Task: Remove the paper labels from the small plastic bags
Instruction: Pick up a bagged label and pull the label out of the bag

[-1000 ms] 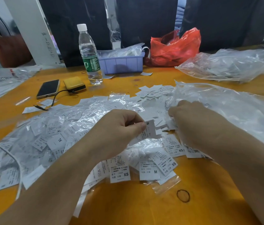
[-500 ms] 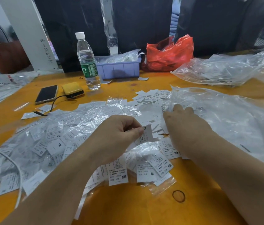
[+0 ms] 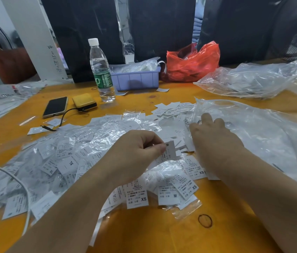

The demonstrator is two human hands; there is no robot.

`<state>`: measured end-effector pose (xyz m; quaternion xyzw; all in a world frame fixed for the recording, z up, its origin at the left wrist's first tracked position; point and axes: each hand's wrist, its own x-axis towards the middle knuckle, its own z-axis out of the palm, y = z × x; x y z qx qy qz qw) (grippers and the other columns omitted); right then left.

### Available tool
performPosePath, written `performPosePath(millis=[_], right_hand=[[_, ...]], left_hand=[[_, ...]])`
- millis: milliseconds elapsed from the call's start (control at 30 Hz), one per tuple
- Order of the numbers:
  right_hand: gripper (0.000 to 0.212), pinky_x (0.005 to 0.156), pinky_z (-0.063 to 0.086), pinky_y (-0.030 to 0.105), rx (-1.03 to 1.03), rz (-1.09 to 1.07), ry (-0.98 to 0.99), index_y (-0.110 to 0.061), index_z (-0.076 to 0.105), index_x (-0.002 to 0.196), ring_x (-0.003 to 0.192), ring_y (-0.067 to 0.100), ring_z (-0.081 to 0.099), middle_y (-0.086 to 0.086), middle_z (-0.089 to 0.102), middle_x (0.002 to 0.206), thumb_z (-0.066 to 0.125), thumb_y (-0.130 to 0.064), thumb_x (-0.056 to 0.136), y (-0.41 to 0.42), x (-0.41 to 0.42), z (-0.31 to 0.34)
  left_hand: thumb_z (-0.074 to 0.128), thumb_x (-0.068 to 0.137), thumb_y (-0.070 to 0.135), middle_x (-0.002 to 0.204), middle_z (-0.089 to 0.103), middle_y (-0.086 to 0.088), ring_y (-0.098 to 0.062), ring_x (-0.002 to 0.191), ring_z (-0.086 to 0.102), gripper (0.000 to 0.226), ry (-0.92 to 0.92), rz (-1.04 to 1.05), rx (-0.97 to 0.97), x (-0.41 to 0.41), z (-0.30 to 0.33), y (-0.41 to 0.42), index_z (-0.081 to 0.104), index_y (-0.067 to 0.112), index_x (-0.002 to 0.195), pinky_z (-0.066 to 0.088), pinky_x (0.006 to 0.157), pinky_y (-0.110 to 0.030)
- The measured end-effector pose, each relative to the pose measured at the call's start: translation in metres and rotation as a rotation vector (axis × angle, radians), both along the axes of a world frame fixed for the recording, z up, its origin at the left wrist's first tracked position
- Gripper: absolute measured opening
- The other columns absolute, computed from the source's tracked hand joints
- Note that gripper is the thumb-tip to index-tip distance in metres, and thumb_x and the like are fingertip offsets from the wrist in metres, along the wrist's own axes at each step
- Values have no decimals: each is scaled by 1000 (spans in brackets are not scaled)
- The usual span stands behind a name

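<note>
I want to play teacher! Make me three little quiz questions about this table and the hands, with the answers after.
1. True or false: the water bottle is lying on its side.
2. What letter shows on the label the left hand pinches?
3. The right hand rests on: A) the phone B) the big clear bag C) the red bag

Key:
1. False, it stands upright.
2. M.
3. B.

left hand (image 3: 135,152) fingers curled in a pinch, right hand (image 3: 211,136) reaching forward, fingers extended
</note>
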<state>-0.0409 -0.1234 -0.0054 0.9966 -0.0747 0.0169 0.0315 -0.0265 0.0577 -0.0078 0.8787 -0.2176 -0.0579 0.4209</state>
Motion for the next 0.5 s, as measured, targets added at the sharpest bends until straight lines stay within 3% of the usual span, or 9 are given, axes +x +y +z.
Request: performPosePath(millis=[167,267,367,500], right_hand=[[56,68,41,34,-37,19,-168,-14,35,133,115,32,37,12,28,132,58,-6,82,-2,3,0],[60,70,50,40,-45,-42,-88,-15,28,138,123,37,32,12,24,138,58,-16,86,-6,4,-1],[57,82,52,45,2,-29,-17,-11,29,140,124,39,36,16,24,141,54,-9,89,-7,5,-3],[66,76,48,42,30,-24,-71,-11,24,143,119,38,40,17,24,140,57,-6,86,-4,4,-2]], left_hand=[[62,94,34,85,72,-3,-30,83,66,14,8,1,-13,0,0,0,71,31,84,53,75,-48],[62,94,34,85,72,-2,-30,83,66,14,15,1,-14,1,0,0,71,31,84,53,76,-49],[61,94,35,84,72,0,-27,81,65,15,9,0,-5,1,0,0,72,31,85,53,74,-46],[62,94,37,84,72,1,-25,80,66,14,-5,8,0,0,0,-1,71,33,84,53,73,-45]])
